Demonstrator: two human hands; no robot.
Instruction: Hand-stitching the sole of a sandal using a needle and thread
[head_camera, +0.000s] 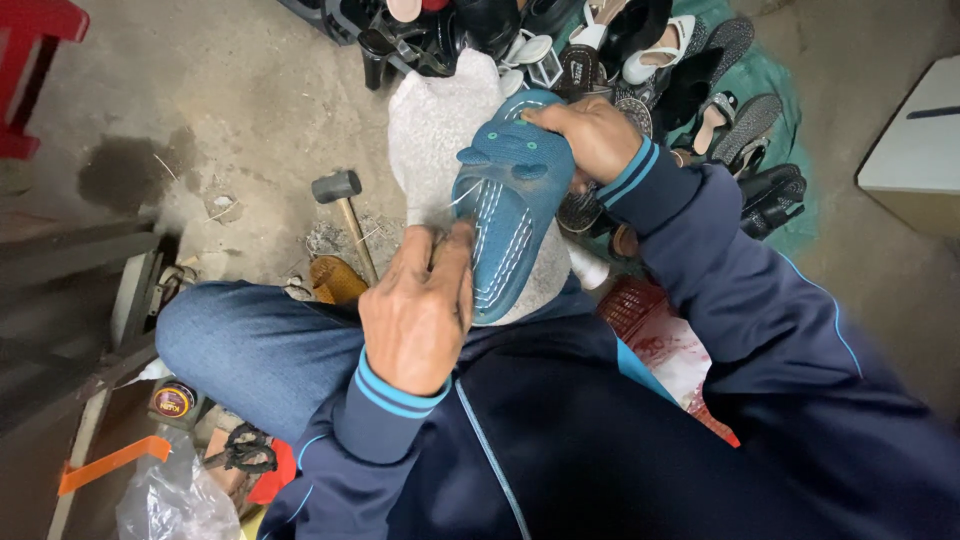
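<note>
On the concrete floor (250, 90) at the left lies a hammer (338, 188), near the person's bent knee. The left hand (418, 305) has its fingers pinched closed on what looks like a needle or awl with pale thread (463, 196), pressed to the edge of a teal slipper (512, 205) resting sole-up on a grey cloth (432, 130) over the lap. The right hand (592, 132) grips the slipper's toe end, fingers curled over it. A pile of shoes (640, 50) sits beyond. The tool could slip off the rubber sole and jab the right hand if the slipper twists.
</note>
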